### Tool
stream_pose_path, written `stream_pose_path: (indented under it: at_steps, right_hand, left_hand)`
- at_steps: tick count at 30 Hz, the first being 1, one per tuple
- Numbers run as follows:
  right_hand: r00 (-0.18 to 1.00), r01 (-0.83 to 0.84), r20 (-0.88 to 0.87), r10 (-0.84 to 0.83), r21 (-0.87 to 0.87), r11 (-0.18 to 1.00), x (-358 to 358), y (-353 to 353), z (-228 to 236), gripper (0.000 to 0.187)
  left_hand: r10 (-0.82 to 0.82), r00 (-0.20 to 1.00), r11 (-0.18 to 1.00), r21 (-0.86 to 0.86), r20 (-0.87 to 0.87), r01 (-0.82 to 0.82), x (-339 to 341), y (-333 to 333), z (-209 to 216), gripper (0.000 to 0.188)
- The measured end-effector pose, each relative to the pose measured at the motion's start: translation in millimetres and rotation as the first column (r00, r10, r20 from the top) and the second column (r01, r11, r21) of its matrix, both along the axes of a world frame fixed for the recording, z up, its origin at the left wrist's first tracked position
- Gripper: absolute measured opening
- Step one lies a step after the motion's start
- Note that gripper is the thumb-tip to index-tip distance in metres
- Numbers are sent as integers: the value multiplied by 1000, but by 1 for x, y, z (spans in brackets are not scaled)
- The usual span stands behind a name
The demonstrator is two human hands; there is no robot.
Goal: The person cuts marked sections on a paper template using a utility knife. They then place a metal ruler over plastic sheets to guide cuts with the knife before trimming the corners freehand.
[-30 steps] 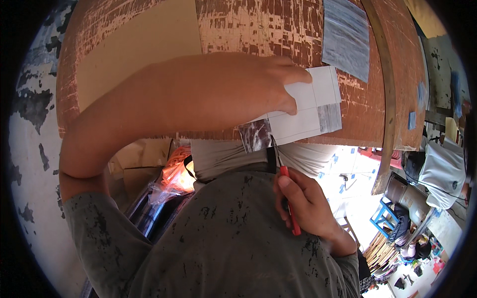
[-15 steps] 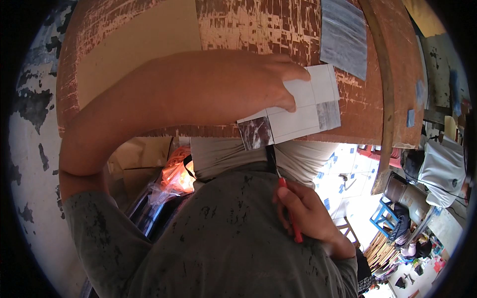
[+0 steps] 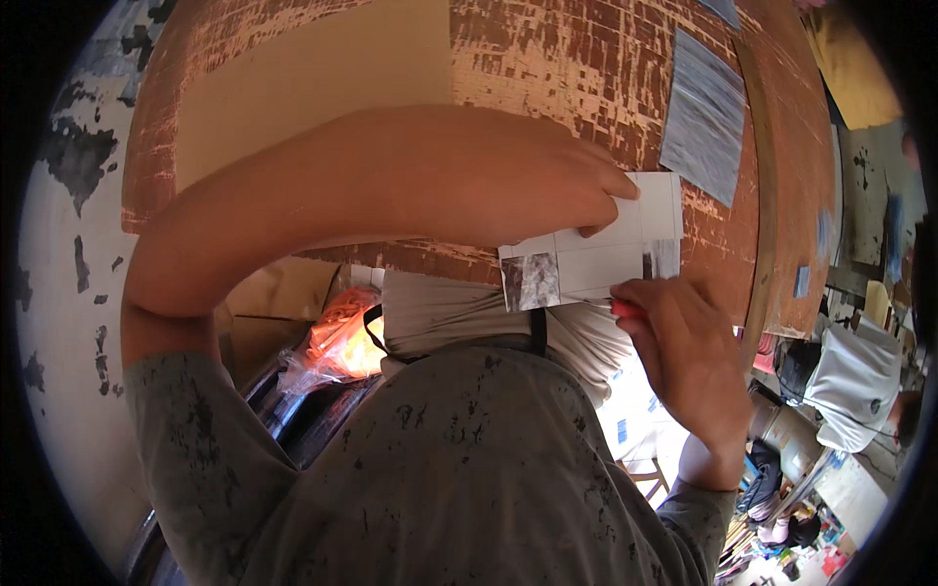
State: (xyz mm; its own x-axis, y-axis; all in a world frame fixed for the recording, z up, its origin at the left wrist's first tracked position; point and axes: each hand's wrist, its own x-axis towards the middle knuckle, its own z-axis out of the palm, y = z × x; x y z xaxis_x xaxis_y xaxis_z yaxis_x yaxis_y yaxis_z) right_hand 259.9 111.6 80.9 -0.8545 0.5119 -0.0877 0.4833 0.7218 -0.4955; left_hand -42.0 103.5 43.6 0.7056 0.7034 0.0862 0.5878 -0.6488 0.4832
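1. Head camera looks down at a white sheet of paper [image 3: 596, 256] lying at the near edge of a worn brown board [image 3: 547, 68], with a small dark photo patch printed at its lower left corner.

2. Left hand [image 3: 547, 190] lies flat on top of the sheet, fingers stretched out and pressing down, nothing gripped. That forearm sweeps in a big arc across the whole board, elbow far out to the left.

3. Right hand [image 3: 684, 342] is curled closed around a thin red-handled tool [image 3: 625, 309]; only a bit of red shows, so I can't tell if it's a knife or a pen. Its tip end sits right at the sheet's bottom edge.

4. If this is a cut or a line along that edge, my take: keep the flat hand's weight steady so the sheet can't creep, and keep those fingertips well apart from the tool's path.

5. Wrist on the right looks bent upward, hand coming from below the board edge. A light, even pull probably beats pushing hard.

6. Grey sheet [image 3: 703, 117] sits further up the board, apart from all this.
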Motion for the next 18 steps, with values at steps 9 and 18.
stream_pose_path:
  at_steps: [9, 18]
  right_hand:
    - [936, -342, 56, 349, 392, 854, -43, 34, -7, 27]
    - [919, -391, 113, 377, 375, 841, -48, 35, -7, 30]
  left_hand:
    - [-59, 990, 983, -179, -127, 36, 2, 5, 24, 30]
    - [-55, 997, 998, 7, 59, 55, -7, 4, 6, 16]
